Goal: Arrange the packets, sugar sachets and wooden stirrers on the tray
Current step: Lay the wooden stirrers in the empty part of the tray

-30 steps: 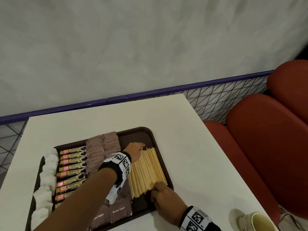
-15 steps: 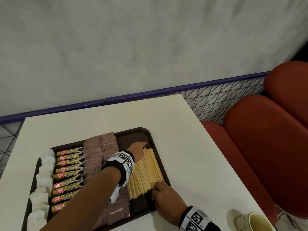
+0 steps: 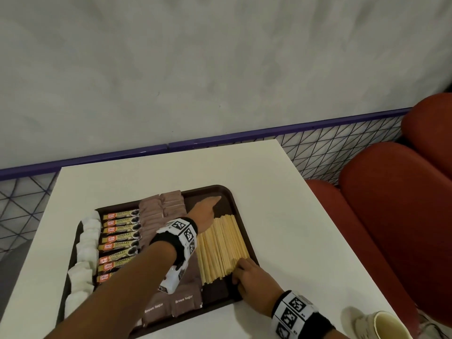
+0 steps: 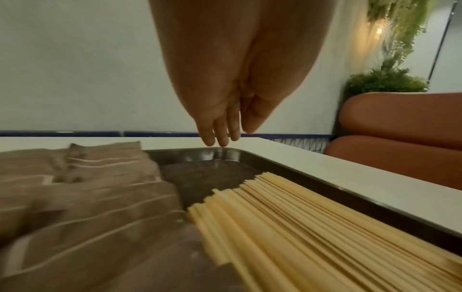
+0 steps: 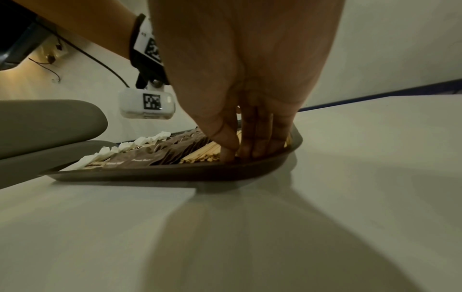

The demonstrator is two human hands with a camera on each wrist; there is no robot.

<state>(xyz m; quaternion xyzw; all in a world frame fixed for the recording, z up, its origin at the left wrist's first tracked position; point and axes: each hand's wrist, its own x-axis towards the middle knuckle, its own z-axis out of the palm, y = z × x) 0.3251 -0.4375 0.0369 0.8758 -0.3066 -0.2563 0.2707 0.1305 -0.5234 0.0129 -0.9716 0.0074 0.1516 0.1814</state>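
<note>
Brown tray [image 3: 247, 231] on white table [image 3: 281, 216]. L hand [image 3: 204, 209] flat, fingers straight & together, hovering over bare far tray corner, holding nothing. R hand [image 3: 249, 277]: fingertips [image 5: 260, 150] pressed vs near ends of wooden stirrers [image 3: 222, 248], not gripping. Brown sugar sachets [image 3: 159, 211], granules packets [image 3: 119, 231], white sachets [image 3: 88, 238] in rows left of stirrers

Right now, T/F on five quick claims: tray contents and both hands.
1. The stirrers lie along the tray's right side. True.
2. The left hand holds a sachet. False: its fingers are straight and hold nothing, above the tray's far end.
3. The right hand touches the stirrers' near ends. True.
4. The cup stands on the tray. False: it is on the table, near right corner.
5. The brown sachets lie right of the stirrers. False: left of them.
</note>
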